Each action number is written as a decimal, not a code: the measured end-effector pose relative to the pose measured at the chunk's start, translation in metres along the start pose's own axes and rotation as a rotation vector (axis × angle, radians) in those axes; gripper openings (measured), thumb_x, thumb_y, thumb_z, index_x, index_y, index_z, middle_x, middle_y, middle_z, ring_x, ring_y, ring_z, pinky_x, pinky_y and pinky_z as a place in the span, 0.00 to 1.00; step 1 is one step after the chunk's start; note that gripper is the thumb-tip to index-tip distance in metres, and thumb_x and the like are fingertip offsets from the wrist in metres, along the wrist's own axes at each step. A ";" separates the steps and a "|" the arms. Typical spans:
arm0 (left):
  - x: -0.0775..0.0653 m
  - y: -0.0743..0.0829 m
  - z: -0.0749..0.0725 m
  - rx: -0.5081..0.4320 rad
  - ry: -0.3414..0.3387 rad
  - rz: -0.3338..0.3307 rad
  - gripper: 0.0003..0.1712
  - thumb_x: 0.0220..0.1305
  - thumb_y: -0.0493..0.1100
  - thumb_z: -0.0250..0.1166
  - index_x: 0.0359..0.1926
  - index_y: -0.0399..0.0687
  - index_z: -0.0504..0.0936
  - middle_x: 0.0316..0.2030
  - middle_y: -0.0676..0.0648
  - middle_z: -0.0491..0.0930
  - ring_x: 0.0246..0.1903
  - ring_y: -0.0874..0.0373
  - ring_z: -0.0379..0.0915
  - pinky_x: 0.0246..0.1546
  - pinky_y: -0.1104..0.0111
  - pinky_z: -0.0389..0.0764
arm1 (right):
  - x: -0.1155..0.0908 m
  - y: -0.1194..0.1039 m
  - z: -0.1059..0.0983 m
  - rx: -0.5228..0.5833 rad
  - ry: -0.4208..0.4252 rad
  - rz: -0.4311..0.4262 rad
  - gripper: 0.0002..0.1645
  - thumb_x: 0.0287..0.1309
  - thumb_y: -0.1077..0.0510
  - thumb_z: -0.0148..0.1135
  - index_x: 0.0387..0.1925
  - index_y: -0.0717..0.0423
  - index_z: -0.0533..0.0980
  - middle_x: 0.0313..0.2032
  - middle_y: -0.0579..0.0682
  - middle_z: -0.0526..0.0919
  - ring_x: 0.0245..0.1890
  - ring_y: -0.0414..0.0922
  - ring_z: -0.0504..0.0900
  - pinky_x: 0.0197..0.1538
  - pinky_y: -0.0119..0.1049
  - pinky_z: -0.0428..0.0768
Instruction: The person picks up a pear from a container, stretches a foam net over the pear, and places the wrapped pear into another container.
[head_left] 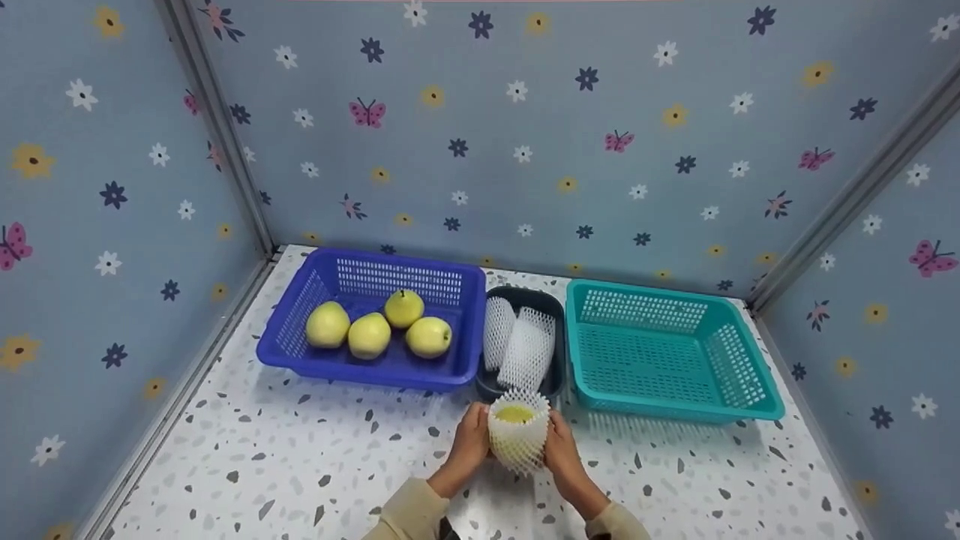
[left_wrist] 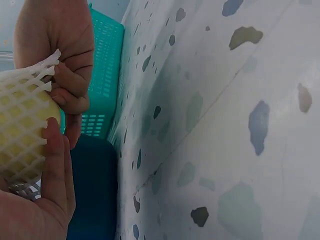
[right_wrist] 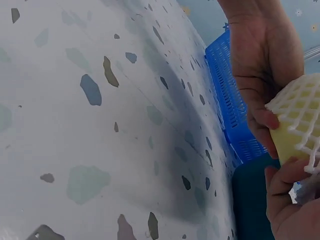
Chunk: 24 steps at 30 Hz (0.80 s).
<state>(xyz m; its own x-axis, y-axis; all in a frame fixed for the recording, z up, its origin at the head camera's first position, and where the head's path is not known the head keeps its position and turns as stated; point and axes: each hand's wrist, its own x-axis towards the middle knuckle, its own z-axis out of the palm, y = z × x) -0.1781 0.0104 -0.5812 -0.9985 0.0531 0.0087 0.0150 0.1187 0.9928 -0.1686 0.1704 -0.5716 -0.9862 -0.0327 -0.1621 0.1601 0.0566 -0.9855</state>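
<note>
**Lateral hold: pear (head_left: 514, 414) in foam net (head_left: 519, 451)**

Head view: The pear is seated in the foam net at lower centre, on the near side of the dark tray (head_left: 556, 384) with its spare nets (head_left: 529, 349). Key relation: the net's long axis stands roughly upright, mouth up — the left hand (head_left: 471, 436) and right hand (head_left: 562, 450) flank it, neither clearly nearer. Both hands grip the net at its sides; the forearms reach forward from the near edge and converge. Contact between the net's base and the speckled surface (head_left: 300, 450) cannot be confirmed. The purple basket (head_left: 360, 373), containing four loose pears (head_left: 369, 335), lies to the left; the teal basket (head_left: 675, 411) lies to the right.

Left wrist view: The left hand, lower in view, sets its extended fingers along the net's edge. The right hand, opposite, curls its fingers at the toothed mouth. Yellow skin shows through the mesh.

Right wrist view: The right hand, lower in view, bends its fingers against the net. The left hand, above, holds the rim — a bare patch of pear is exposed between the two hands.
</note>
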 end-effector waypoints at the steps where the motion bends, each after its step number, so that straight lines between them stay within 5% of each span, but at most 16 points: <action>1: 0.000 0.000 0.001 -0.034 -0.001 -0.023 0.18 0.68 0.49 0.40 0.35 0.39 0.67 0.28 0.47 0.70 0.22 0.61 0.67 0.20 0.65 0.73 | 0.000 0.000 0.000 -0.002 -0.004 -0.005 0.24 0.63 0.43 0.39 0.47 0.59 0.64 0.32 0.49 0.72 0.28 0.40 0.69 0.30 0.35 0.70; 6: -0.002 0.002 0.004 -0.190 -0.018 -0.127 0.19 0.68 0.51 0.40 0.39 0.38 0.67 0.24 0.49 0.70 0.15 0.61 0.68 0.18 0.58 0.75 | 0.001 0.004 0.003 0.049 0.038 -0.045 0.19 0.63 0.48 0.43 0.47 0.58 0.65 0.35 0.51 0.74 0.31 0.42 0.72 0.32 0.36 0.72; 12: -0.007 0.008 0.005 -0.337 -0.059 -0.235 0.19 0.68 0.50 0.40 0.43 0.38 0.69 0.23 0.53 0.69 0.19 0.63 0.66 0.19 0.70 0.70 | 0.005 0.015 0.010 0.111 0.145 -0.145 0.18 0.62 0.57 0.47 0.50 0.62 0.65 0.38 0.55 0.78 0.34 0.43 0.77 0.36 0.36 0.75; 19: -0.012 0.026 0.004 -0.438 -0.067 -0.303 0.16 0.68 0.47 0.42 0.41 0.39 0.69 0.21 0.53 0.67 0.19 0.64 0.61 0.20 0.74 0.64 | 0.013 0.023 0.014 0.092 0.202 -0.307 0.15 0.60 0.56 0.50 0.44 0.62 0.69 0.40 0.56 0.76 0.41 0.46 0.75 0.43 0.36 0.74; 24: -0.007 0.017 0.005 -0.475 -0.084 -0.316 0.17 0.66 0.50 0.46 0.44 0.41 0.70 0.27 0.53 0.70 0.24 0.62 0.65 0.23 0.72 0.67 | 0.013 0.020 0.007 0.048 0.121 -0.207 0.18 0.61 0.53 0.48 0.48 0.61 0.68 0.40 0.53 0.75 0.38 0.42 0.74 0.40 0.35 0.74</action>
<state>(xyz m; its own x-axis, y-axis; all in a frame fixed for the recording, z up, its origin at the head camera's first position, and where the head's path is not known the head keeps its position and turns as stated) -0.1708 0.0168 -0.5654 -0.9431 0.1679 -0.2872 -0.3274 -0.3157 0.8906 -0.1777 0.1639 -0.5937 -0.9956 0.0810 0.0480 -0.0470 0.0138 -0.9988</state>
